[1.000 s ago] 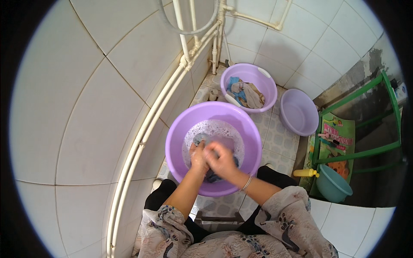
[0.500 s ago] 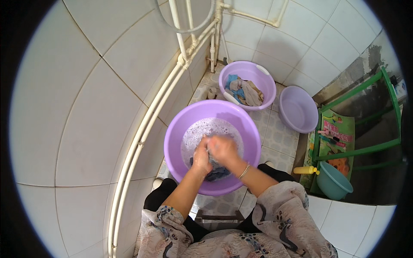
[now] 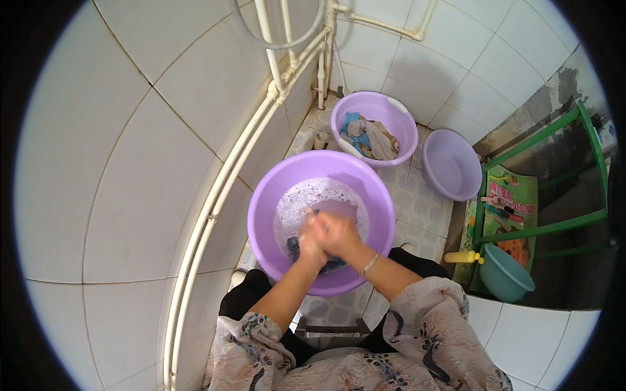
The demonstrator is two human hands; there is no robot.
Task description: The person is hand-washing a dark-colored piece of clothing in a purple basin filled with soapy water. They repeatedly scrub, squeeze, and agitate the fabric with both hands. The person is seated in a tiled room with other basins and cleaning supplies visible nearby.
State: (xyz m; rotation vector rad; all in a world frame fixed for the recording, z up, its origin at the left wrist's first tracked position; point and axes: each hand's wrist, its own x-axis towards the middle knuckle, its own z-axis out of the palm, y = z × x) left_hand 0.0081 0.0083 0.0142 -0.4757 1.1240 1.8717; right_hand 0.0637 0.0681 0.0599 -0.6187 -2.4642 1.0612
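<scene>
A large purple basin [image 3: 261, 215] of soapy, foamy water stands on the tiled floor in front of me. Both hands are pressed together over its near side. My left hand [image 3: 310, 240] and my right hand [image 3: 339, 232] clutch a dark blue wet garment [image 3: 295, 247] between them, and part of it shows under the fists at the water line. A thin bracelet sits on my right wrist. Most of the garment is hidden by my hands and the foam.
A second purple basin [image 3: 399, 117] holding several crumpled clothes stands behind. An empty purple basin [image 3: 450, 166] sits to its right. A green metal rack [image 3: 544, 228], a yellow bottle [image 3: 462, 257] and a teal bowl [image 3: 505, 277] are at right. White pipes [image 3: 215, 208] run along the left wall.
My clasped hands have shifted slightly across the basin while rubbing the garment. The view has tilted a little. The basins have not moved.
</scene>
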